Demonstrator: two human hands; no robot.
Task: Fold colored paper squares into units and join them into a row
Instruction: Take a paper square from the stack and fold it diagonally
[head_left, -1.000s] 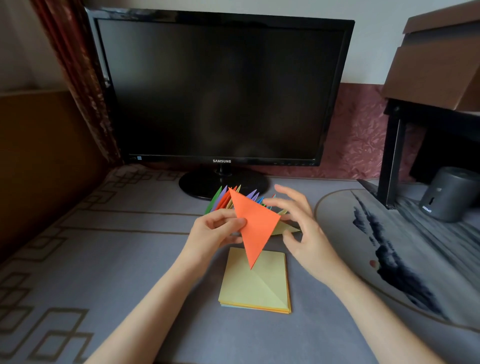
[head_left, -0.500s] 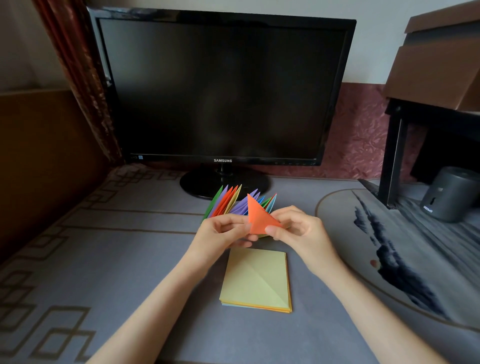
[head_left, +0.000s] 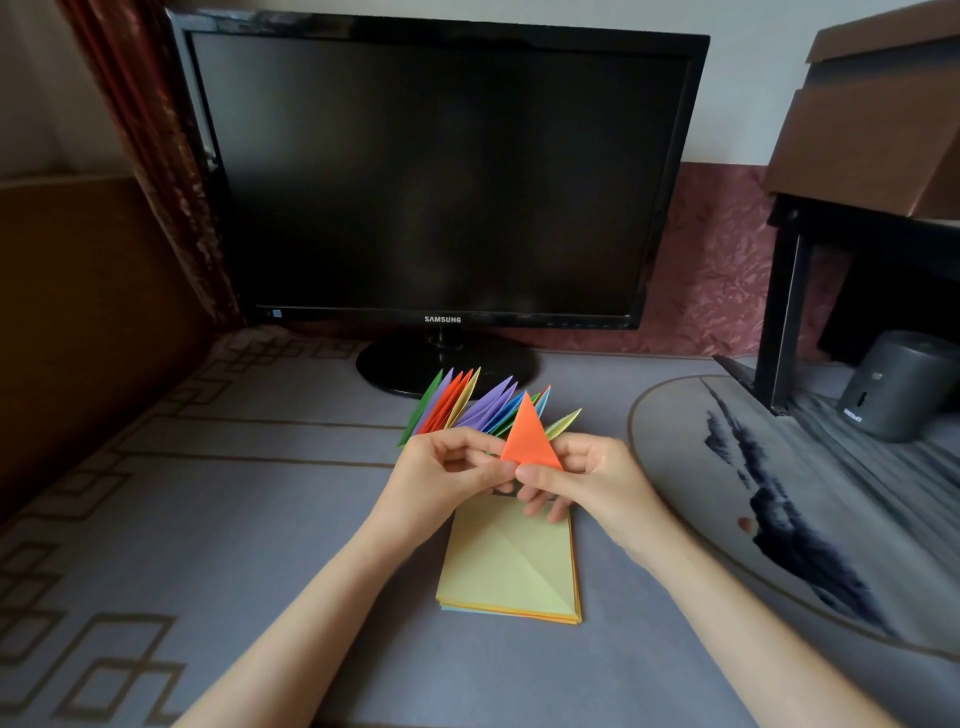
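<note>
Both hands — left hand, right hand — pinch the orange unit near the desk's middle; uneven pressure may skew its crease.

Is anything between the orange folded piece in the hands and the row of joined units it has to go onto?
Nothing visible does. The left hand and right hand pinch the orange piece directly in front of the row, overlapping it in view; no other thing lies between.

Head camera (wide-angle) looks forward, downward, close.
</note>
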